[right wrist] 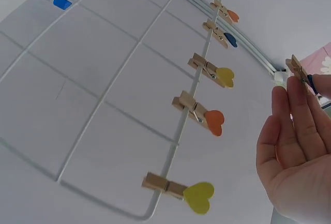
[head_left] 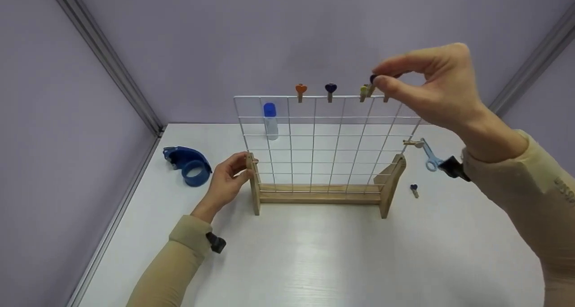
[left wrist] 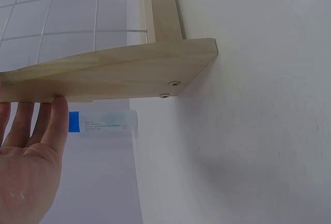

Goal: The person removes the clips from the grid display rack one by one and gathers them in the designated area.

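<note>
So, biggest thing first: a white table (head_left: 314, 262) in a corner of plain lilac walls, and on it stands a white wire grid panel in a light wooden stand (head_left: 321, 145). The left hand (head_left: 229, 176) is on the stand's left upright, fingers (left wrist: 57, 123) fairly straight and pressed against the wood, steadying it rather than wrapping round it.

The right hand (head_left: 431, 89) is up by the grid's top right corner, thumb and forefinger pinching a small wooden clothespin with a dark blue heart (head_left: 373, 79), just above the top wire. I can't tell if it's touching the wire.

Already clipped along the top wire: a wooden peg with an orange heart (head_left: 300, 91), a peg with a dark blue heart (head_left: 330, 90), and a yellowish peg (head_left: 364, 92) right beside the held one. The right wrist view shows more pegs with yellow and orange hearts on that edge.

Left of the stand lies a blue tape dispenser (head_left: 187, 164). Behind the grid stands a white glue stick with a blue cap (head_left: 270, 120); its label print is too small to read. On the right are small light blue scissors (head_left: 430, 156) and one loose blue-headed peg (head_left: 414, 189).
</note>
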{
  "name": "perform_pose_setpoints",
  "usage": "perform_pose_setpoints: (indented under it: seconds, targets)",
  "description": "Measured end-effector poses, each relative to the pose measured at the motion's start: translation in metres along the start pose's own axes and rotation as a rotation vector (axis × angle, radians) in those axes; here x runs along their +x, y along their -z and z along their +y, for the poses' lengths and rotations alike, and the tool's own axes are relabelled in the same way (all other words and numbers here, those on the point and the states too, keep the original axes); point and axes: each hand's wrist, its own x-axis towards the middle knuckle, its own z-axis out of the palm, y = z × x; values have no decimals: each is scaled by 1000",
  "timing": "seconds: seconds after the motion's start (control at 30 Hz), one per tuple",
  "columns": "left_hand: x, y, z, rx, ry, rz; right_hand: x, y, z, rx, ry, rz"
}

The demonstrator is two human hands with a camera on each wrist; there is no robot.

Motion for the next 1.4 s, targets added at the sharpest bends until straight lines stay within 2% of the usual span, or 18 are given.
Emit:
perform_pose_setpoints:
  seconds: [0.27,0.53,0.73,1.0,1.1,1.23,1.4]
  targets:
    - [1,-2,0,-60,-12,21,-33,28,8,44,-54,112]
    - [0,0,1,-42,-18,21,-64,56,34,-32,-161,221]
    - [-1,0,2,-33,-17,10,-92,71,58,-74,-255,258]
    - [-2,0,1,-39,-23,22,-133,88,107,-72,-429,255]
    - [-2,0,0,-34,-28,22,-153,90,130,-34,-501,241]
    - [-1,0,0,-35,-35,13,-186,89,161,19,-645,176]
    - [-1,0,0,-32,-35,12,-222,78,196,25,-832,60]
